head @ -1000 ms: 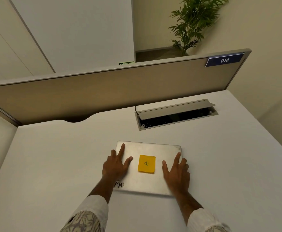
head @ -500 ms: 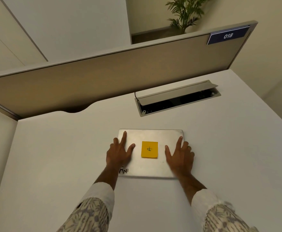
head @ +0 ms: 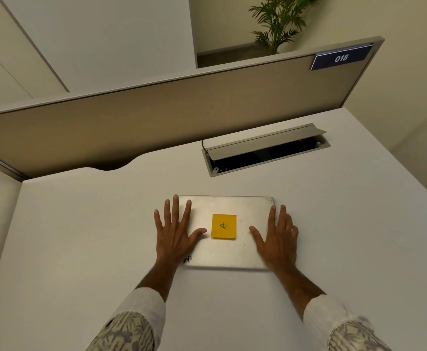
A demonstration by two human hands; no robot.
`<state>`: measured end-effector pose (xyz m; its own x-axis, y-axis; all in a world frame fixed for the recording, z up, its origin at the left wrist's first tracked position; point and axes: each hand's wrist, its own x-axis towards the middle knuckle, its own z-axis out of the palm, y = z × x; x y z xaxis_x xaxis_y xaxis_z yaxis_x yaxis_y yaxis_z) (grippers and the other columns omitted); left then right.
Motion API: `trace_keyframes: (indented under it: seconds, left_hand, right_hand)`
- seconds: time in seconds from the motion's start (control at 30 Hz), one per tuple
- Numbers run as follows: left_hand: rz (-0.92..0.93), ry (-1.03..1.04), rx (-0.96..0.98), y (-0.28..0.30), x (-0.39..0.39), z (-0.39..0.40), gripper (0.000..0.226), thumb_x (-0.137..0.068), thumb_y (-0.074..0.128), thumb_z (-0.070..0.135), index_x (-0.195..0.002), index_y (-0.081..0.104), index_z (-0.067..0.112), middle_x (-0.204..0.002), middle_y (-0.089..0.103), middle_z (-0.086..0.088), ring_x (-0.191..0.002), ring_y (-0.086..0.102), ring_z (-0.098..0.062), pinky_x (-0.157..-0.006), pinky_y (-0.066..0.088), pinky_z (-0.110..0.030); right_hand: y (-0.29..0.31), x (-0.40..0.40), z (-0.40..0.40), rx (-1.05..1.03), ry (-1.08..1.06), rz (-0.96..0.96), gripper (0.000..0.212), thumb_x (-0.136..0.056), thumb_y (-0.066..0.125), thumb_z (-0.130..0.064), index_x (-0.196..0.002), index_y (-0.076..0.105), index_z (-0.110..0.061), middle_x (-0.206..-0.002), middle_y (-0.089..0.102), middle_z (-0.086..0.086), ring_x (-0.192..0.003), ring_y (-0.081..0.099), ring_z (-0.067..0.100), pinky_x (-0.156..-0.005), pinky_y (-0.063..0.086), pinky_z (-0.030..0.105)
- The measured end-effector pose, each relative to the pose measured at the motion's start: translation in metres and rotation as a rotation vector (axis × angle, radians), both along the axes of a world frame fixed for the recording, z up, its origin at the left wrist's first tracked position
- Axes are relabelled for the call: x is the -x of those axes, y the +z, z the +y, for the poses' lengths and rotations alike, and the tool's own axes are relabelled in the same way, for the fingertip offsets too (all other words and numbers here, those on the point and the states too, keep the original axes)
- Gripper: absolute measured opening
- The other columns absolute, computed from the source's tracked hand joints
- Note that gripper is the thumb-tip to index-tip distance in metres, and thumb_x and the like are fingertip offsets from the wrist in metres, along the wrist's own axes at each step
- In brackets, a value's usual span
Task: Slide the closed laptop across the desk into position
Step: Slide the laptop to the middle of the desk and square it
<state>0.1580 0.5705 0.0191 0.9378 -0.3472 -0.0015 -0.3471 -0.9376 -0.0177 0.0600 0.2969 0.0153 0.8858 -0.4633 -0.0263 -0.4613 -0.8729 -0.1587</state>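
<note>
The left hand (head: 175, 233) lies flat with its fingers spread wide, palm down over the left edge of the closed laptop (head: 226, 254); its thumb reaches inward across the lid while the outer fingers extend past the laptop's left side above the table (head: 68, 249). The right hand (head: 277, 240) is likewise flat and spread, covering the lid's right edge, thumb pointing inward, outer fingers slightly blurred. Neither hand grips anything; whether the palms press on the lid or hover just above it cannot be told. Both forearms show white cuffs under patterned sleeves (head: 129, 333).

Between the 2 thumbs, a yellow sticky note (head: 224, 226) sits at the middle of the silver lid, bearing a handwritten mark. Dark lettering shows at the lid's near left corner, partly hidden by the left wrist. The laptop lies square on the white table, near its middle.

Beyond the laptop, apart from it, a cable tray (head: 265, 150) is set into the table with its flap raised. Behind that stands a beige divider panel (head: 131, 127) carrying a blue label (head: 341, 58) reading 018. A potted plant (head: 278, 19) rises past the panel.
</note>
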Motion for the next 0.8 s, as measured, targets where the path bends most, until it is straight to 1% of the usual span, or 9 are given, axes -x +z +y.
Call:
trace_keyframes:
  seconds: [0.03, 0.07, 0.13, 0.2, 0.23, 0.5, 0.6, 0.67, 0.8]
  left_hand:
    - [0.012, 0.018, -0.007, 0.002, 0.000, -0.002, 0.094, -0.092, 0.031, 0.077, -0.161, 0.009, 0.018, -0.168, 0.009, -0.017, -0.154, 0.010, -0.038, -0.122, -0.007, -0.055]
    - [0.014, 0.026, -0.006, 0.004, -0.001, -0.005, 0.085, -0.096, 0.034, 0.069, -0.158, 0.023, 0.011, -0.162, 0.028, -0.020, -0.148, 0.026, -0.039, -0.123, 0.005, -0.053]
    - [-0.043, -0.026, 0.003, 0.007, 0.000, -0.010, 0.051, -0.102, 0.040, 0.048, -0.130, 0.052, 0.008, -0.127, 0.056, -0.016, -0.114, 0.051, -0.033, -0.104, 0.036, -0.046]
    - [-0.132, -0.085, 0.041, 0.011, 0.001, -0.013, 0.018, -0.100, 0.055, 0.029, -0.100, 0.057, 0.011, -0.098, 0.057, -0.009, -0.085, 0.051, -0.028, -0.079, 0.043, -0.040]
    - [-0.153, -0.090, 0.048, 0.013, 0.001, -0.015, 0.013, -0.097, 0.062, 0.023, -0.094, 0.058, 0.012, -0.092, 0.056, -0.008, -0.079, 0.051, -0.027, -0.072, 0.044, -0.039]
    - [-0.187, -0.139, 0.015, 0.014, 0.006, -0.014, 0.014, -0.091, 0.072, 0.022, -0.081, 0.066, 0.013, -0.082, 0.061, -0.007, -0.072, 0.055, -0.029, -0.062, 0.044, -0.041]
    - [-0.173, -0.107, 0.047, 0.013, 0.008, -0.011, 0.020, -0.090, 0.074, 0.027, -0.079, 0.068, 0.012, -0.081, 0.062, -0.009, -0.070, 0.056, -0.032, -0.061, 0.044, -0.040]
    - [-0.111, -0.004, 0.014, 0.012, 0.009, -0.010, 0.027, -0.096, 0.065, 0.038, -0.090, 0.066, 0.012, -0.091, 0.062, -0.011, -0.076, 0.057, -0.032, -0.064, 0.044, -0.042]
    - [0.029, 0.263, 0.031, 0.009, 0.010, -0.008, 0.062, -0.097, 0.042, 0.064, -0.120, 0.054, 0.008, -0.106, 0.057, -0.010, -0.090, 0.056, -0.028, -0.074, 0.046, -0.039]
  right_hand:
    - [0.001, 0.001, 0.001, -0.011, 0.005, -0.007, 0.090, -0.091, 0.026, -0.073, -0.157, 0.015, -0.013, -0.164, 0.018, 0.017, -0.143, 0.032, 0.036, -0.112, 0.036, 0.054]
    - [0.003, 0.001, 0.002, -0.021, 0.004, -0.014, 0.090, -0.091, 0.025, -0.073, -0.157, 0.015, -0.013, -0.165, 0.018, 0.017, -0.144, 0.032, 0.036, -0.114, 0.035, 0.055]
    - [0.007, 0.000, 0.006, -0.028, 0.007, -0.024, 0.089, -0.091, 0.023, -0.072, -0.157, 0.017, -0.012, -0.165, 0.018, 0.016, -0.144, 0.032, 0.036, -0.114, 0.034, 0.054]
    - [0.011, -0.002, 0.010, -0.028, 0.019, -0.032, 0.089, -0.090, 0.020, -0.072, -0.156, 0.021, -0.012, -0.164, 0.021, 0.016, -0.143, 0.034, 0.036, -0.113, 0.035, 0.054]
    - [0.012, -0.002, 0.011, -0.030, 0.023, -0.035, 0.089, -0.090, 0.019, -0.072, -0.156, 0.023, -0.012, -0.164, 0.021, 0.016, -0.142, 0.035, 0.036, -0.113, 0.035, 0.054]
    - [0.014, 0.002, 0.017, -0.037, 0.015, -0.028, 0.086, -0.091, 0.021, -0.071, -0.154, 0.028, -0.011, -0.160, 0.030, 0.017, -0.139, 0.040, 0.036, -0.110, 0.039, 0.053]
    - [0.013, 0.003, 0.018, -0.049, 0.001, -0.005, 0.090, -0.089, 0.014, -0.072, -0.154, 0.029, -0.011, -0.159, 0.033, 0.017, -0.136, 0.043, 0.036, -0.107, 0.043, 0.052]
    - [0.011, 0.004, 0.019, -0.046, -0.007, 0.019, 0.090, -0.090, 0.014, -0.073, -0.154, 0.028, -0.010, -0.157, 0.036, 0.018, -0.130, 0.048, 0.034, -0.100, 0.048, 0.049]
    - [0.008, 0.003, 0.020, -0.062, -0.063, 0.034, 0.084, -0.093, 0.033, -0.068, -0.152, 0.029, -0.008, -0.148, 0.043, 0.019, -0.116, 0.053, 0.033, -0.089, 0.052, 0.046]
